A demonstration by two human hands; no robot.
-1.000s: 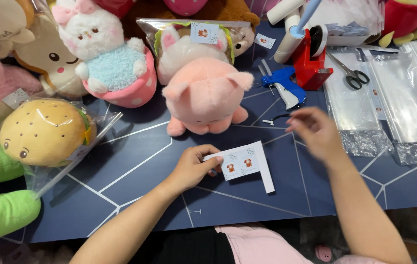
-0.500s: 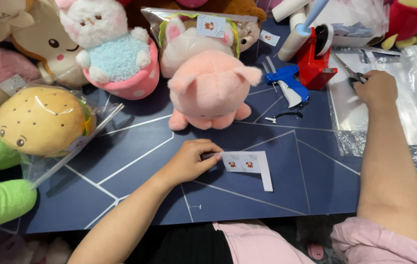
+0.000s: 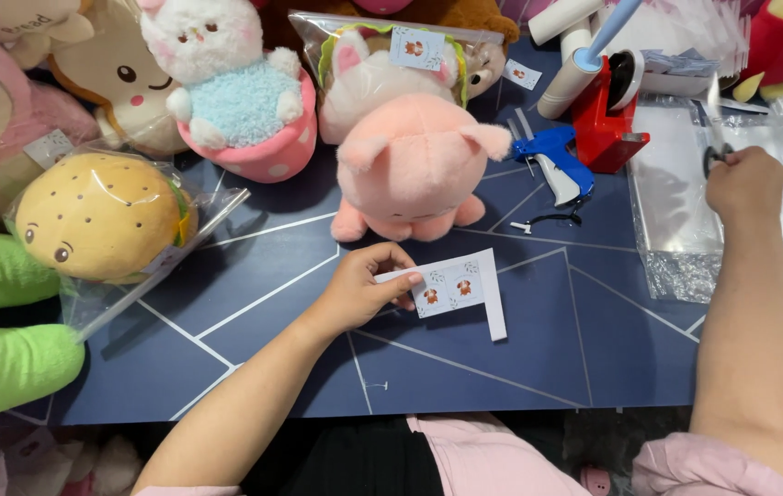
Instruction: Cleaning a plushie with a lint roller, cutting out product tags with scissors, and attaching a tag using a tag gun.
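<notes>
My left hand (image 3: 366,287) pinches the left edge of a white sheet of small picture stickers (image 3: 458,290) lying on the dark blue table (image 3: 548,358). A pink pig plush (image 3: 414,165) stands just behind that sheet. Far to the right, my right hand (image 3: 746,181) is closed around the handles of a pair of scissors (image 3: 715,129), lifted over a stack of clear plastic bags (image 3: 686,220).
A blue tagging gun (image 3: 552,158) and a red tape dispenser (image 3: 605,119) lie behind the pig. At the left are a bagged burger plush (image 3: 97,216), a green plush (image 3: 1,349), a white bunny in a pink cup (image 3: 240,101) and a bagged bunny plush (image 3: 382,69).
My right hand has left the sticker sheet, reached right to the clear bags and picked up the scissors. My left hand has stayed on the sheet.
</notes>
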